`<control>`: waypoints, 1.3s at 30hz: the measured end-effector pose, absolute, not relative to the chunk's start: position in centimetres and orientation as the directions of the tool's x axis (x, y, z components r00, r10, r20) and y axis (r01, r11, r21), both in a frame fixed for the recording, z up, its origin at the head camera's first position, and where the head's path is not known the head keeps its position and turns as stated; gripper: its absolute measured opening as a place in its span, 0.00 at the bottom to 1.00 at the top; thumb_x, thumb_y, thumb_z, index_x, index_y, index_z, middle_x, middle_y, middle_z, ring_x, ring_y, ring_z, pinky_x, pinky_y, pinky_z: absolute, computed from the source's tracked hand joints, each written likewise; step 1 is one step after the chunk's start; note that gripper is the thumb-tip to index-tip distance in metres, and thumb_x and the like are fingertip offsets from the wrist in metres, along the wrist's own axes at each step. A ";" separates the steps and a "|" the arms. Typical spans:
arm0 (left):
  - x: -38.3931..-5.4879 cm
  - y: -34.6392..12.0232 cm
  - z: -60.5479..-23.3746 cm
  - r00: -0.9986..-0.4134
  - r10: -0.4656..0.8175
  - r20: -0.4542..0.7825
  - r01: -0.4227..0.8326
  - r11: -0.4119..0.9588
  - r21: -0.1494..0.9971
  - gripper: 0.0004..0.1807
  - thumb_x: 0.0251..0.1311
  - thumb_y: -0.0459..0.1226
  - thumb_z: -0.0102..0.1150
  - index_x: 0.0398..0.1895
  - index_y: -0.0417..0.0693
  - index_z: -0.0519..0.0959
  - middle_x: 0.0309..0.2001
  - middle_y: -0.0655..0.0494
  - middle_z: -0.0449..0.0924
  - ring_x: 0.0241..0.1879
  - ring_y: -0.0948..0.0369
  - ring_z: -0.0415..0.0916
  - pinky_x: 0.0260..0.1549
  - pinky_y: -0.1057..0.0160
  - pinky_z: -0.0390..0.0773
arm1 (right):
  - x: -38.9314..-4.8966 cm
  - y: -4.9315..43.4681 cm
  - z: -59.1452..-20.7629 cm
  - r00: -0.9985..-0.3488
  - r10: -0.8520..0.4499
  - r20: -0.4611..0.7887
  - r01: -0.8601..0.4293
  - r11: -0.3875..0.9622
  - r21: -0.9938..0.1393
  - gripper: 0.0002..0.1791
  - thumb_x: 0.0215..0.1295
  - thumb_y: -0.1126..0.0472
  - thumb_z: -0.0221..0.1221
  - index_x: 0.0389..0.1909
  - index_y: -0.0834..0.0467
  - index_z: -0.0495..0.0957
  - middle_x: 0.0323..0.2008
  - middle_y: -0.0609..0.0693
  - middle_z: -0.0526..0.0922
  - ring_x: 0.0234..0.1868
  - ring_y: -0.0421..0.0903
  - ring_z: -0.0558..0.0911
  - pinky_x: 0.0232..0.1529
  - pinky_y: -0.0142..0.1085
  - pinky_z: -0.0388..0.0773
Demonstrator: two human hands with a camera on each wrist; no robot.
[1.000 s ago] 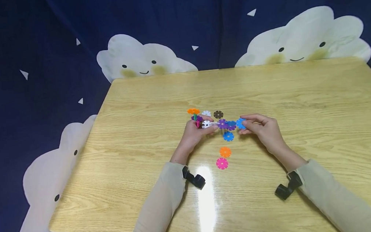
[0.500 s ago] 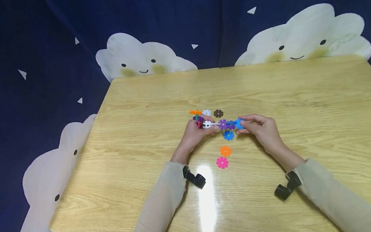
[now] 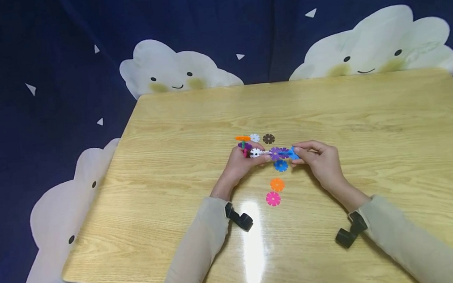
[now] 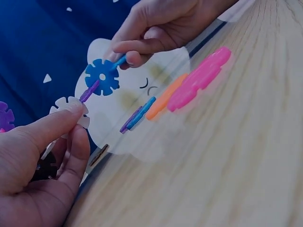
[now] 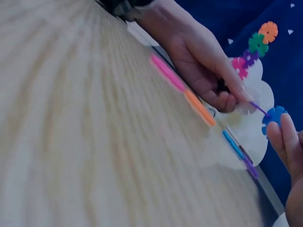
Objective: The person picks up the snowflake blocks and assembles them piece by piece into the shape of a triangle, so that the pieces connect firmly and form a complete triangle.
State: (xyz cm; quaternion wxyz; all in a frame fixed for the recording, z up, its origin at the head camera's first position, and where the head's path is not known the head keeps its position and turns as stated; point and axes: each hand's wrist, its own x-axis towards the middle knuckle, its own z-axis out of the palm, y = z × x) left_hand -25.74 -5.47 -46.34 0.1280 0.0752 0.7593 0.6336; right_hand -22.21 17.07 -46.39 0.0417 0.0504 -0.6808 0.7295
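Observation:
My left hand pinches a white notched plastic disc, part of a chain of interlocking snowflake discs. Beyond its fingertips the chain continues with a purple disc, seen edge-on, then a blue disc. My right hand pinches a second blue disc, whose edge meets that end blue disc; how deep the slots sit cannot be seen. The chain's other end shows pink, purple, green and orange discs. A black disc is partly hidden behind my left fingers.
Loose discs lie flat on the wooden table: pink, orange, blue, purple, brown and white. A dark blue curtain with cloud cut-outs stands behind the table's far edge.
My right hand has moved slightly left, bringing its blue disc up against the chain's end. The orange end of the chain has tilted closer to edge-on. My left hand keeps its hold.

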 end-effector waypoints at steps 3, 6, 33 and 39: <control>-25.8 -5.4 -46.3 -0.959 0.272 -0.077 -0.033 0.162 0.986 0.15 0.52 0.35 0.73 0.42 0.42 0.81 0.46 0.50 0.81 0.34 0.65 0.79 0.42 0.67 0.83 | -22.1 16.9 -46.2 -0.989 0.010 0.146 -0.146 -0.080 -0.986 0.17 0.64 0.67 0.62 0.45 0.78 0.77 0.31 0.45 0.84 0.23 0.40 0.87 0.34 0.33 0.86; -25.7 -5.4 -46.2 -0.955 0.280 -0.096 -0.062 0.126 0.990 0.16 0.52 0.36 0.72 0.44 0.42 0.81 0.44 0.51 0.82 0.33 0.64 0.80 0.40 0.66 0.84 | -22.2 17.0 -46.1 -0.991 0.013 0.133 -0.134 -0.106 -0.985 0.17 0.65 0.67 0.62 0.46 0.78 0.77 0.30 0.45 0.85 0.23 0.40 0.87 0.34 0.33 0.86; -26.0 -6.1 -45.7 -0.960 0.157 0.230 0.218 -0.089 0.972 0.23 0.78 0.41 0.35 0.59 0.28 0.67 0.44 0.31 0.77 0.32 0.61 0.80 0.38 0.73 0.81 | -22.4 17.5 -46.1 -0.984 -0.178 -0.019 0.093 -0.418 -0.904 0.11 0.71 0.59 0.56 0.40 0.59 0.85 0.37 0.48 0.89 0.30 0.42 0.89 0.37 0.28 0.85; -26.0 -6.3 -45.6 -0.957 0.150 0.248 0.224 -0.160 0.961 0.23 0.78 0.41 0.36 0.61 0.28 0.65 0.38 0.53 0.77 0.31 0.68 0.80 0.39 0.72 0.83 | -23.5 17.4 -46.8 -0.993 -0.084 0.077 -0.090 0.167 -0.982 0.17 0.73 0.56 0.54 0.48 0.67 0.80 0.27 0.53 0.86 0.21 0.37 0.81 0.24 0.28 0.82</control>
